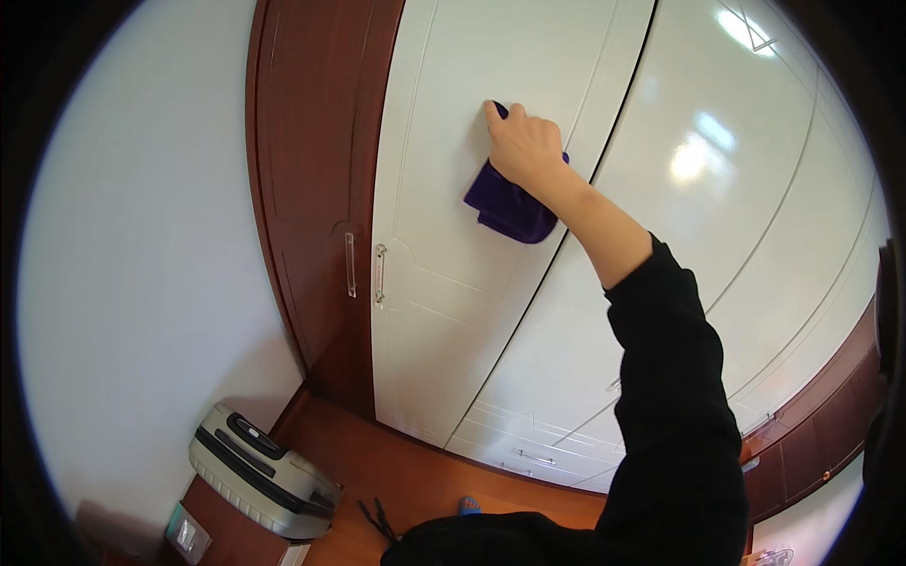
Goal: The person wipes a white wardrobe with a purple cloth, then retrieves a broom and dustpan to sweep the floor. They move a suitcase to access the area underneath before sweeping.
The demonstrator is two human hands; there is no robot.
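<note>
My right hand point(525, 147) presses a dark purple cloth point(515, 206) flat against a glossy white wardrobe door point(442, 170). Its fingers are over the upper part of the cloth, and a folded portion hangs below the palm. A bit of purple also shows by the fingertips. Below and to the left of the cloth, a clear door handle point(380, 276) is fixed near the door's left edge. My left hand is out of view.
A reddish-brown door panel point(315, 141) with its own clear handle point(350, 265) adjoins on the left. A hard-shell suitcase point(265, 470) stands by the wall point(141, 212). White drawers point(534, 457) sit low on the right, above the wooden floor point(425, 472).
</note>
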